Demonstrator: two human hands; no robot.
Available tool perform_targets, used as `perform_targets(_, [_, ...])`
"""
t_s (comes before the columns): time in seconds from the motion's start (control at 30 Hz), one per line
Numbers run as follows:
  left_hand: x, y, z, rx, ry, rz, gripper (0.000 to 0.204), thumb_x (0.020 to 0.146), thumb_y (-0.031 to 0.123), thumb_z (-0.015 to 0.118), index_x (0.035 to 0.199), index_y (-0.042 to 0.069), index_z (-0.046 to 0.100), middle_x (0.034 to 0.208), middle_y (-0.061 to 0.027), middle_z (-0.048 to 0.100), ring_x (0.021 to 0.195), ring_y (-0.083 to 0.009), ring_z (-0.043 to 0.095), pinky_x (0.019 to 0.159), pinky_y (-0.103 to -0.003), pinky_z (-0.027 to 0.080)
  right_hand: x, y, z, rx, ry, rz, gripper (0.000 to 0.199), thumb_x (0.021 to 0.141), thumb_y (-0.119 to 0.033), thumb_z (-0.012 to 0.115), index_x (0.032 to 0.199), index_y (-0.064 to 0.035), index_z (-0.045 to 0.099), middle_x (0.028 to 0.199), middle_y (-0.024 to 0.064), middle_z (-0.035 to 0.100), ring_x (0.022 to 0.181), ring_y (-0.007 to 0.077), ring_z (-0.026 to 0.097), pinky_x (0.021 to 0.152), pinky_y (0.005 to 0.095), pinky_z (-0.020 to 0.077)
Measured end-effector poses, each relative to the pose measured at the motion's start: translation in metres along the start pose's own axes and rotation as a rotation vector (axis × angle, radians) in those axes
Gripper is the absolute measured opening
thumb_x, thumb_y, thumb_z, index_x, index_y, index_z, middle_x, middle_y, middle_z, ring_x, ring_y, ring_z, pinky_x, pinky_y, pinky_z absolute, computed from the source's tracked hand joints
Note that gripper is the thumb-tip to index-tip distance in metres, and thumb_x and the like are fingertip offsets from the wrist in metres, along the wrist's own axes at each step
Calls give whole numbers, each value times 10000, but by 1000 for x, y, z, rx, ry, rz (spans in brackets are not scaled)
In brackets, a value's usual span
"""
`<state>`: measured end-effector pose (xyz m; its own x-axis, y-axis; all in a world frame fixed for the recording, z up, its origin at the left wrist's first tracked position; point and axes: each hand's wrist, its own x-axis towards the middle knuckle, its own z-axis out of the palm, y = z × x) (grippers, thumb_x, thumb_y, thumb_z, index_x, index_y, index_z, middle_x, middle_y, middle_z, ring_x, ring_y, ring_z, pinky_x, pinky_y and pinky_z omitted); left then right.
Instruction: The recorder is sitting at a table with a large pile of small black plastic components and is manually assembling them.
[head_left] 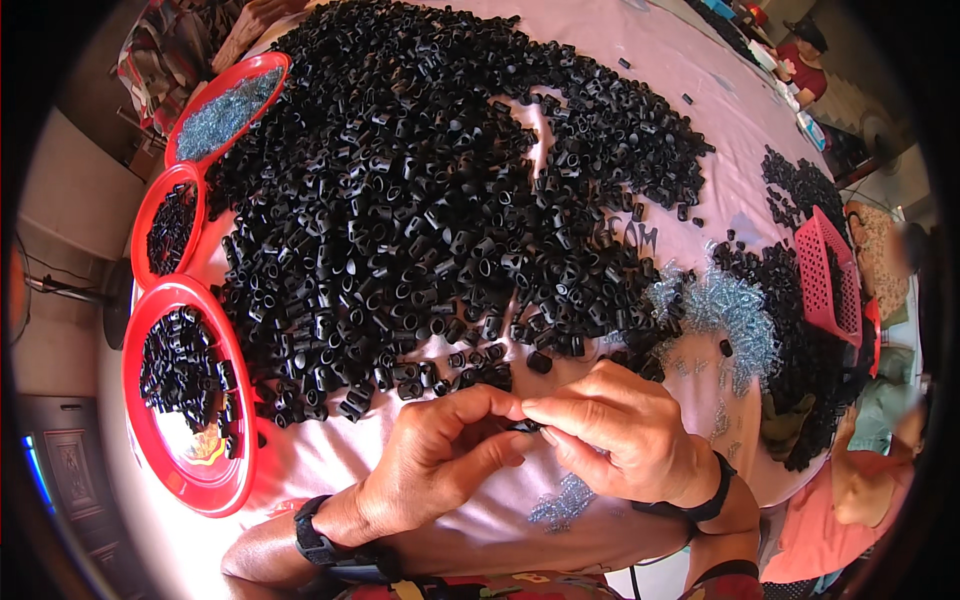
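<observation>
At the near edge of the pink-covered table (700,110), the left hand (435,455) and the right hand (625,430) meet fingertip to fingertip, both pinching one small black plastic part (527,426) between thumbs and forefingers. The part sits just below the large heap of black parts (420,200). Three red plates (215,480) lie to the left, a pile of small metal springs (725,310) and a pink basket (825,275) to the right.

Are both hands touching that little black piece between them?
Touching. The head view shows the left hand and the right hand meeting fingertip to fingertip, with the small black piece pinched between them, no gap visible.
</observation>
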<state>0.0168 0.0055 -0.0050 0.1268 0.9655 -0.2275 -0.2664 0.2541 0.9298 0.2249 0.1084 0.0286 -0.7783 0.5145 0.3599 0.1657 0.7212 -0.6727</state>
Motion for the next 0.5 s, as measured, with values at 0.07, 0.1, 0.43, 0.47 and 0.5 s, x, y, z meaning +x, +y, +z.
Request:
perform_targets(0.07, [0,-1,-2,62,-20,-17,224,1020,23,710,1231,-28,655,1007,-21,754,959,-50,686,846,-227,584,0,-2,0,-24,-19,6,440,814,59,786,1237,-55,749,948,68,698,772,242,647,667,357,536])
perform_targets(0.1, [0,0,-2,63,-19,-16,224,1020,23,710,1231,-28,655,1007,-21,754,959,-50,686,846,-227,584,1,-4,-1,-23,-19,6,428,814,60,786,1226,-47,748,962,73,701,783,246,652,673,356,539])
perform_targets(0.43, [2,6,0,-60,-19,-49,287,1036,31,682,1311,-32,627,1139,-47,724,1018,-83,693,932,-256,599,2,-1,0,48,114,15,217,859,59,753,1073,24,753,896,116,751,677,244,695,635,347,531])
perform_targets(0.47, [2,6,1,-89,-3,-41,287,1036,31,682,1309,-33,621,1140,-44,721,1025,-85,693,936,-258,599,0,-1,2,48,113,15,217,859,59,753,1073,24,753,896,116,751,677,244,695,635,347,531])
perform_targets(0.5, [2,6,1,-88,-4,-41,287,1036,31,682,1309,-33,621,1140,-44,721,1025,-85,693,936,-258,599,-1,0,3,61,87,40,243,843,55,772,1080,13,748,875,113,734,701,259,692,645,356,543])
